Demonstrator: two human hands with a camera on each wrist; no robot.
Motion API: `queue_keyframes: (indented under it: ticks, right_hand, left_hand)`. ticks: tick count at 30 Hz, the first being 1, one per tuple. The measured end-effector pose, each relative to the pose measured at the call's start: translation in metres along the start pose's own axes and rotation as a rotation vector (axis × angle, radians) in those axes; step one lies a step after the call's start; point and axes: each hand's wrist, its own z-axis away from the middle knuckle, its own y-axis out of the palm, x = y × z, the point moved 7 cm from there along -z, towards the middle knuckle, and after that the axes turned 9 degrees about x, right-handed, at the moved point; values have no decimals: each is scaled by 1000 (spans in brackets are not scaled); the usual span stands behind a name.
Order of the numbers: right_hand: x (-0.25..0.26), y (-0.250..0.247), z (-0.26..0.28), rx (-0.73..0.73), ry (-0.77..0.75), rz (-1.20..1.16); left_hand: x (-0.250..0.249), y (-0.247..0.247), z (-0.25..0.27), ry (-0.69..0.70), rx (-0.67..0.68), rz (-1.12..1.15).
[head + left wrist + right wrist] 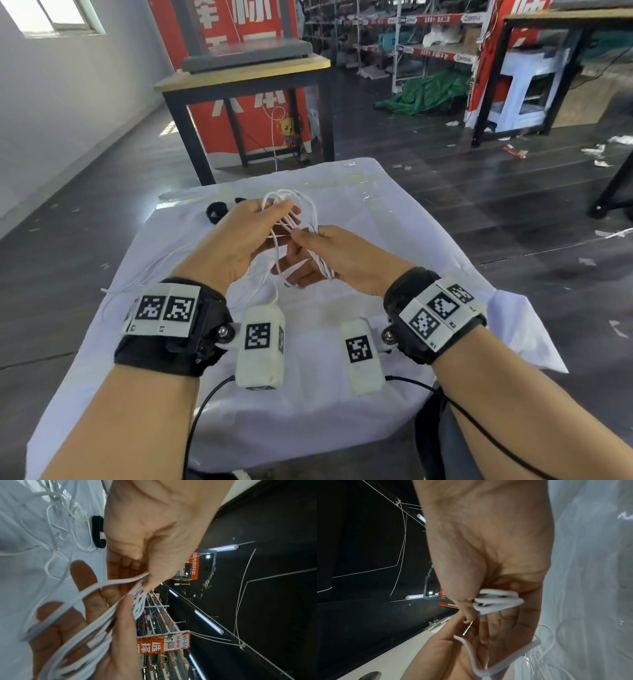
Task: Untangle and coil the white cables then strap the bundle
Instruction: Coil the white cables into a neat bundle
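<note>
White thin cables [297, 219], looped in several strands, held up at mid-frame between both hands over a table draped in pale white cloth [394, 219]. Left hand [236, 240] pinching the top of the loops between thumb and fingers, right hand [329, 260] clamped on the lower strands, thumb pressed over them; slack lengths trailing down to the cloth toward lower left. Behind the left hand, partly blocked by it, black fabric strap loops [215, 210] lying on the cloth; further back, upper centre, a wood-topped black-legged table [246, 77] before a red banner [222, 24].
</note>
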Motion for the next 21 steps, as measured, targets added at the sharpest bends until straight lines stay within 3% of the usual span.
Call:
queue_keyframes:
  ticks: [5,8,15,21]
  right_hand:
    - [0,5,-1,101,21,142]
    - [-3,11,0,188,27,250]
    - [1,13,1,144,15,338]
    - [-7,19,-2,188,128,89]
  left_hand:
    - [-2,-10,-2,11,-20,-23]
    - [0,-14,-4,5,19,182]
    - [6,-14,-2,-59,126,656]
    - [10,-18,-6,-58,68,760]
